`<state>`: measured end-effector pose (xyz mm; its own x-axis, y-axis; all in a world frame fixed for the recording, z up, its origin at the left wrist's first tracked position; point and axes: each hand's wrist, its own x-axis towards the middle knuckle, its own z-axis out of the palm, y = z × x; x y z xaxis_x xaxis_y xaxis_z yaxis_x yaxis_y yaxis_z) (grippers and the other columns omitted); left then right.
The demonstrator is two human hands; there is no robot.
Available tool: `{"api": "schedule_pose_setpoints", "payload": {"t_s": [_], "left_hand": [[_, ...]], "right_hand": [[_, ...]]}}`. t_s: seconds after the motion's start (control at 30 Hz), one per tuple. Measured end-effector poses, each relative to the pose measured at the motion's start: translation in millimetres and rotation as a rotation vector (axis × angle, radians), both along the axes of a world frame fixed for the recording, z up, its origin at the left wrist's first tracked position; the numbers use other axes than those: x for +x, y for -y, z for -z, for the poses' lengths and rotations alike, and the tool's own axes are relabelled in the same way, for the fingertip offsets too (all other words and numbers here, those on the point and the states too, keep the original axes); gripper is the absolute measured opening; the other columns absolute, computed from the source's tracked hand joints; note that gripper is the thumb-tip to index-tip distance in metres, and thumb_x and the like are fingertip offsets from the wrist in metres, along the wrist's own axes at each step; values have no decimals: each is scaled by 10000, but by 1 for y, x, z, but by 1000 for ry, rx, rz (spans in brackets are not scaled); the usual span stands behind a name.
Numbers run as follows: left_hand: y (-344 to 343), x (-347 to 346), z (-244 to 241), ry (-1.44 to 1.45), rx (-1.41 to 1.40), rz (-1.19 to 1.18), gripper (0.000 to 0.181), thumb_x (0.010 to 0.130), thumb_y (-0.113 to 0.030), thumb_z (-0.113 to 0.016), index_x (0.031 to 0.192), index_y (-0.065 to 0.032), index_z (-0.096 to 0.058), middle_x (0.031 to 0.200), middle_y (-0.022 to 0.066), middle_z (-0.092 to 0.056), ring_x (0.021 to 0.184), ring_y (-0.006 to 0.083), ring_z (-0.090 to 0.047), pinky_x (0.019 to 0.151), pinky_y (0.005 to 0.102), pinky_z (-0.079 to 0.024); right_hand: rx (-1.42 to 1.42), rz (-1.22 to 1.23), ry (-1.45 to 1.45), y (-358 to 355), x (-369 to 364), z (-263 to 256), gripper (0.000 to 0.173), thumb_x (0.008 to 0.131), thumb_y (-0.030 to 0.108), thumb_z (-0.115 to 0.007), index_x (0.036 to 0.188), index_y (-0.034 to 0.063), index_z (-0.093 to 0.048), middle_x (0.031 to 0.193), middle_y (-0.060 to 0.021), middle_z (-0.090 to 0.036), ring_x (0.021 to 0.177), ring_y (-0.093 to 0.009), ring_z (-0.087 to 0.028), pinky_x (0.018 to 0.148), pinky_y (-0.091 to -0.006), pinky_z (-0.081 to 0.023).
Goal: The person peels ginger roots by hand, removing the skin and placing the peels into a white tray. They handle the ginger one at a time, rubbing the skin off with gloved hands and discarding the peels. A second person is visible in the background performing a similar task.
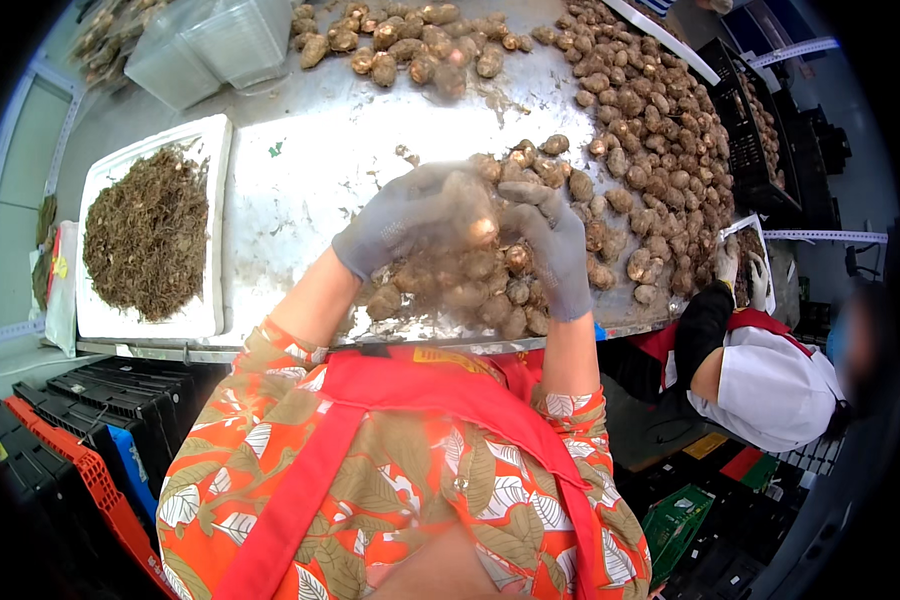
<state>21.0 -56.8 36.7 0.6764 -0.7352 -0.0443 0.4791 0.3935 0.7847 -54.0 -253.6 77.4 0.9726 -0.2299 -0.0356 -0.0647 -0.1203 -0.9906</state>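
My left hand (412, 214), in a grey glove, is closed around a brown taro corm (481, 229) whose pale cut end shows; a blur covers part of it. Just right of that corm is my right hand (544, 232), also gloved in grey, its fingers bent; whether they hold anything is unclear. Under and between both hands lies a pile of taro corms (476, 289) on the metal table (300, 187). More corms sit just beyond my fingers.
At left, a white foam tray (217, 225) holds fibrous brown scraps (146, 232). Clear plastic containers (225, 45) stand beyond it. A large heap of corms (660, 142) spreads at right, near a black crate (742, 142). A co-worker (765, 382) works at the far right. Crates (112, 480) stand below left.
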Motion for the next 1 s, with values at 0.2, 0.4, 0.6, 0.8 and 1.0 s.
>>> {"api": "schedule_pose_setpoints", "payload": {"t_s": [0.2, 0.4, 0.6, 0.8, 1.0], "left_hand": [[5, 4, 12, 45, 43, 43, 680, 904, -259, -709, 1450, 15, -409, 1332, 118, -560, 1212, 201, -567, 1029, 339, -475], [8, 2, 36, -202, -361, 84, 641, 934, -161, -635, 1488, -10, -351, 1308, 137, -566, 1222, 242, -574, 1046, 381, -481], [8, 0, 23, -209, -354, 58, 643, 941, -113, -603, 1508, -12, -318, 1306, 138, -568, 1217, 247, -577, 1027, 380, -492], [1, 2, 34, -255, -366, 78, 704, 928, -172, -620, 1529, -14, -288, 1376, 183, -536, 1188, 274, -599, 948, 406, -543], [3, 5, 48, -393, -520, 128, 694, 967, -228, -537, 1555, -21, -232, 1396, 188, -521, 1174, 281, -610, 913, 390, -565]], "right_hand": [[-350, 8, 156, -9, 3, 20, 141, 926, 132, -638, 973, 27, -720, 919, -29, -709, 852, -105, -634, 757, -270, -496], [-263, -4, -36, 13, 9, 38, 132, 897, 115, -658, 988, 34, -709, 908, -59, -692, 829, -170, -644, 759, -312, -509], [-363, -18, 212, -26, -6, 7, 119, 888, 135, -681, 979, 61, -704, 954, -80, -683, 798, -167, -644, 732, -289, -509], [-513, -5, 162, -2, 5, 51, 127, 901, 157, -667, 954, 47, -704, 912, -77, -686, 786, -167, -636, 718, -291, -508], [-224, 13, -8, 2, 2, 21, 189, 918, 165, -650, 1030, 30, -720, 970, -79, -713, 849, -136, -650, 766, -273, -511]]}}
